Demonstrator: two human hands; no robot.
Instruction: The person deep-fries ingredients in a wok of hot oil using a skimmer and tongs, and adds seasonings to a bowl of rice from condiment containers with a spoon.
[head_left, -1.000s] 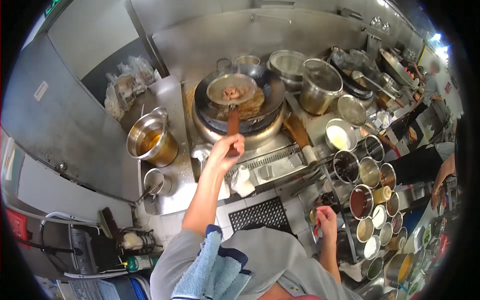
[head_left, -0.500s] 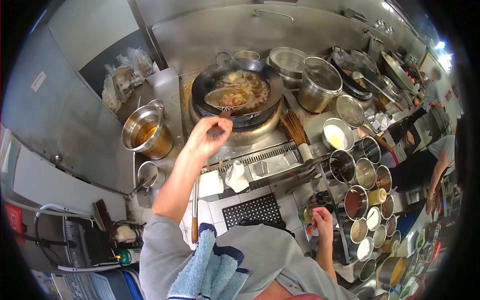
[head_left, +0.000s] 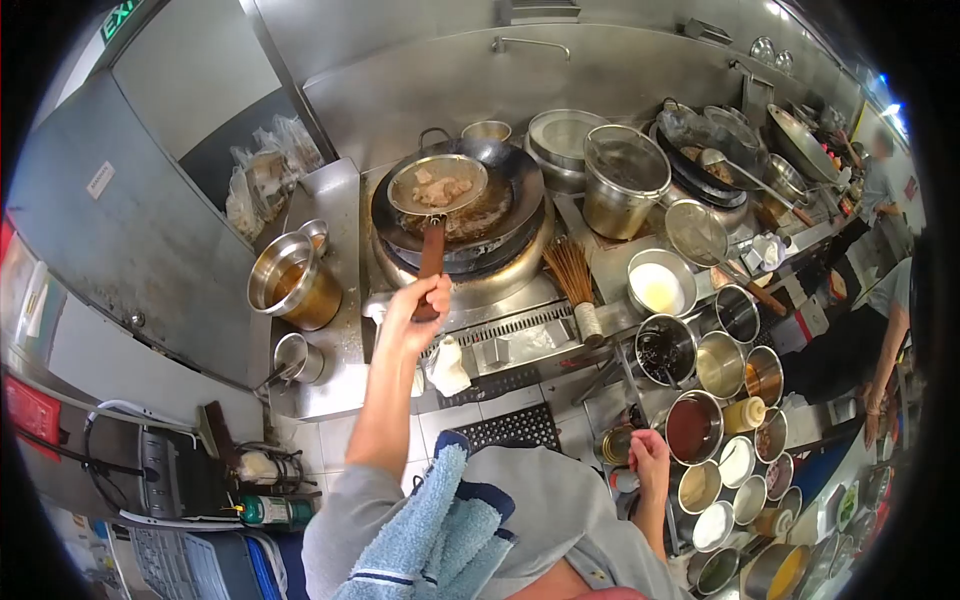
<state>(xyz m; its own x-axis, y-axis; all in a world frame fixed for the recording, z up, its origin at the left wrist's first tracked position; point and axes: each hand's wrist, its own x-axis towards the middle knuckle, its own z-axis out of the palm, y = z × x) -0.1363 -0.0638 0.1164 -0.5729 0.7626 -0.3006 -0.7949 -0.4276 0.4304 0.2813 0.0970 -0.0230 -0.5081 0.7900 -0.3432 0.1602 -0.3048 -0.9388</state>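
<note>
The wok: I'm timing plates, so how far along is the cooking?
Done, it seems: food is gathered in the strainer. In hand: the left hand holds the strainer over the wok. To come: probably emptying it; whether the food is cooked, I cannot tell.

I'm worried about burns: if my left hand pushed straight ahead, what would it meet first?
Probably the near edge of the wok, judging by how the left hand points; its height is unclear, so it might pass above.

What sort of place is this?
Probably a restaurant kitchen: there's a big wok on a burner, a strainer holding food, and many metal containers nearby.
</note>
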